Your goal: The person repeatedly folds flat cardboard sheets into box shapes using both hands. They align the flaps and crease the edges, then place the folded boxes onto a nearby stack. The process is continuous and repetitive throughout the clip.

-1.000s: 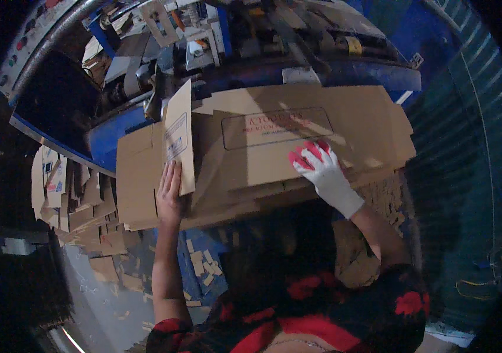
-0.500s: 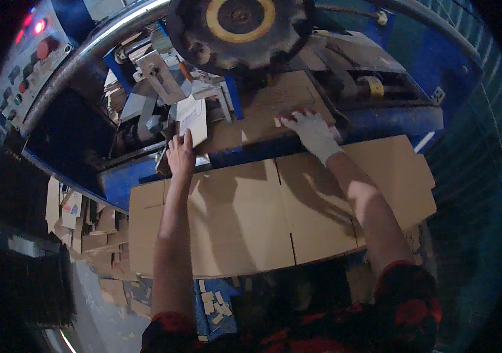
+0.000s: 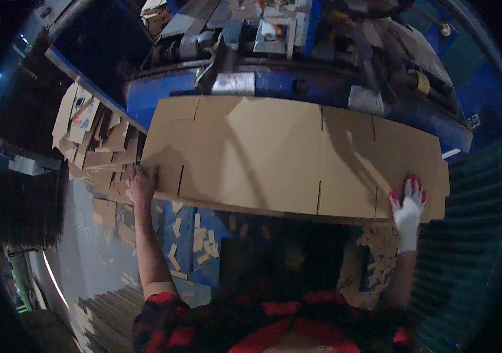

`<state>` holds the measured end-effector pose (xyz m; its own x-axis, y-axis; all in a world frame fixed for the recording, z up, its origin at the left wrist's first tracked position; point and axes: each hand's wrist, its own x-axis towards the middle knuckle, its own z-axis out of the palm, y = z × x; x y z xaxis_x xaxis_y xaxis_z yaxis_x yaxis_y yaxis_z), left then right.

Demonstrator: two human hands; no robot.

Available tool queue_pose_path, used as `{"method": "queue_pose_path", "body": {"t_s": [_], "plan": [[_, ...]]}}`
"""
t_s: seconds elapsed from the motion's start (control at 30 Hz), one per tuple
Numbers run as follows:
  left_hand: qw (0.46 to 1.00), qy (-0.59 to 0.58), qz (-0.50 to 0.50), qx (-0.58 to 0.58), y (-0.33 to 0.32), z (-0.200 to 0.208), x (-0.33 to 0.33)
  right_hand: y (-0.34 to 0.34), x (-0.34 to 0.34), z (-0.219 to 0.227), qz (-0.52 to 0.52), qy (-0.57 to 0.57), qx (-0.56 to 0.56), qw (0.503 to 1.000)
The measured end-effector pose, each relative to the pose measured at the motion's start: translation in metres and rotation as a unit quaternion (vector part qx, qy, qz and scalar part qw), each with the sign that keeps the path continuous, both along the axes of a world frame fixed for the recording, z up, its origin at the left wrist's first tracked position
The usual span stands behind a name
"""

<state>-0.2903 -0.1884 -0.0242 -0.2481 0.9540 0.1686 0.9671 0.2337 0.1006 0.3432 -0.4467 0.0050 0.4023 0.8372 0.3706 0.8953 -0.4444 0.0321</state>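
Note:
A wide flat sheet of brown cardboard (image 3: 268,153) with slits along its edges lies on top of a stack in front of me. My bare left hand (image 3: 142,185) is at its near left corner, fingers bent round the edge and thumb on top. Over the near right part rests my right hand (image 3: 408,206), in a white glove with red fingertips. Its fingers are spread on the sheet, thumb apart.
A blue machine (image 3: 168,91) with rollers and metal plates stands just beyond the sheet. Piled cardboard pieces (image 3: 95,132) stand at the left. Small cardboard offcuts (image 3: 204,244) lie scattered below, and a ribbed green wall (image 3: 468,235) rises at the right.
Both hands have drawn back from the machine to the near corners of the cardboard sheet. The piece under my right hand on the machine is no longer seen there. My view has shifted downward.

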Motion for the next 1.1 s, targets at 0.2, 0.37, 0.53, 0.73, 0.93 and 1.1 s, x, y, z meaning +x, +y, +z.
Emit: {"method": "queue_pose_path", "body": {"t_s": [0.2,0.37,0.53,0.73,0.93,1.1], "plan": [[0.982,-0.147,-0.119,-0.005,-0.024,-0.003,-0.022,-0.08,-0.051,-0.002,-0.124,0.006,-0.067,0.99],[0.99,-0.019,-0.143,0.009,0.011,-0.052,-0.097,-0.088,-0.01,-0.041,-0.213,0.565,0.53,0.596],[0.998,0.036,-0.028,0.031,0.014,-0.024,-0.037,-0.07,-0.016,-0.036,-0.136,0.63,0.51,0.57],[0.952,-0.289,-0.073,0.071,0.012,-0.005,-0.067,-0.063,-0.049,-0.009,-0.044,0.367,0.605,0.705],[0.776,-0.583,-0.187,0.154,-0.065,0.044,0.062,-0.044,-0.14,0.003,0.174,0.2,0.113,0.958],[0.828,-0.18,-0.51,0.148,-0.06,0.018,0.113,0.002,-0.158,0.021,0.318,-0.048,-0.048,0.946]]}}
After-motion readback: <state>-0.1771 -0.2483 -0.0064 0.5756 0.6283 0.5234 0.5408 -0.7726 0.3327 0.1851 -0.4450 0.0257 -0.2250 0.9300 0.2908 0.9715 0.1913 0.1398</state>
